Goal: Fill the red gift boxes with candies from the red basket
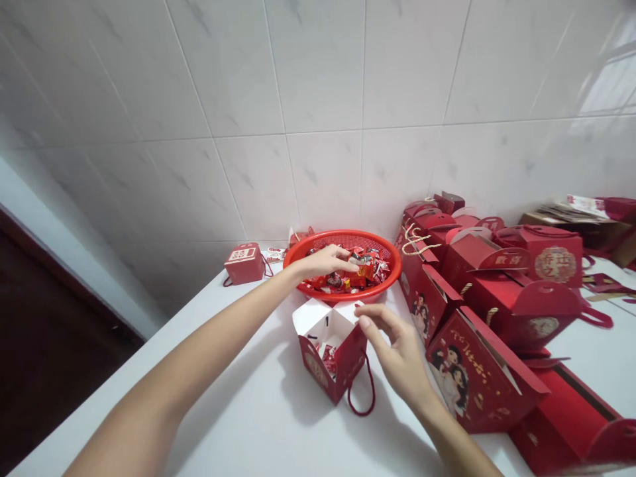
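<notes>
A small red gift box (pixel 318 371) with a white inside stands with its top flaps raised, and several wrapped sweets (pixel 328 356) lie in it. A dark red cord handle (pixel 370 397) hangs from its right side. My right hand (pixel 397 344) grips the box's right upper edge between thumb and forefinger. Behind the box is a red plastic basket (pixel 392 275) of wrapped sweets (pixel 365 271). My left hand (pixel 330 262) reaches over the basket with its fingers stretched out above the sweets. Whether its fingertips touch a sweet is hard to see.
Many red gift boxes (pixel 491 377) crowd the table's right side, some with rope handles. A closed small red box (pixel 244 264) stands left of the basket. A tiled wall (pixel 322 172) rises behind the white table (pixel 238 411). Papers (pixel 566 212) lie at the far right.
</notes>
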Demonstrator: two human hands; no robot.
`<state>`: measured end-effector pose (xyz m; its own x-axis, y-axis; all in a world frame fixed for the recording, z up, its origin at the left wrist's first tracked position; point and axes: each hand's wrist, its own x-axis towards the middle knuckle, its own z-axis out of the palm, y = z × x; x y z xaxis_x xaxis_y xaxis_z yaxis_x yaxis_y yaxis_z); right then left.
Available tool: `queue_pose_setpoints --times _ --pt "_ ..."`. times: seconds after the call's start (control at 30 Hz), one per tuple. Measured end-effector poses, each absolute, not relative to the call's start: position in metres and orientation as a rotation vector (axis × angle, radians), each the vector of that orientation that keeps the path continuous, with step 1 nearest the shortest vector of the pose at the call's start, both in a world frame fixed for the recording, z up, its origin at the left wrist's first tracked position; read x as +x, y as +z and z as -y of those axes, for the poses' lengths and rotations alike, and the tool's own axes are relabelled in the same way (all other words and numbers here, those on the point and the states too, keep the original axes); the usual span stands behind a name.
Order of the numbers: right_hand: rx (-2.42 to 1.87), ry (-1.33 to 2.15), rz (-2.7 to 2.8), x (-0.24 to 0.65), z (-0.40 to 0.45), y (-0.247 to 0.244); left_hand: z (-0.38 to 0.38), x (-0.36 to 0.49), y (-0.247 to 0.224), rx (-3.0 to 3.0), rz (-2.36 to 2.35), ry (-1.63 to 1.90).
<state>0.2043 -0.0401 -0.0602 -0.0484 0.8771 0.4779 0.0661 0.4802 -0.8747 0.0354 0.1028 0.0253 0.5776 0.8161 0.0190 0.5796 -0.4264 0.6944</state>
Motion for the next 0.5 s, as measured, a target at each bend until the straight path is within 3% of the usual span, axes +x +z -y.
queue_pose_setpoints --times 0.3,0.5 --pt "-0.895 0.891 1.401 0.205 0.037 -0.057 -0.048 0.012 0.034 1.909 -0.887 0.659" --pt "-0.913 1.007 1.352 0.202 0.036 -0.058 -0.015 0.005 0.025 1.809 -0.773 0.577"
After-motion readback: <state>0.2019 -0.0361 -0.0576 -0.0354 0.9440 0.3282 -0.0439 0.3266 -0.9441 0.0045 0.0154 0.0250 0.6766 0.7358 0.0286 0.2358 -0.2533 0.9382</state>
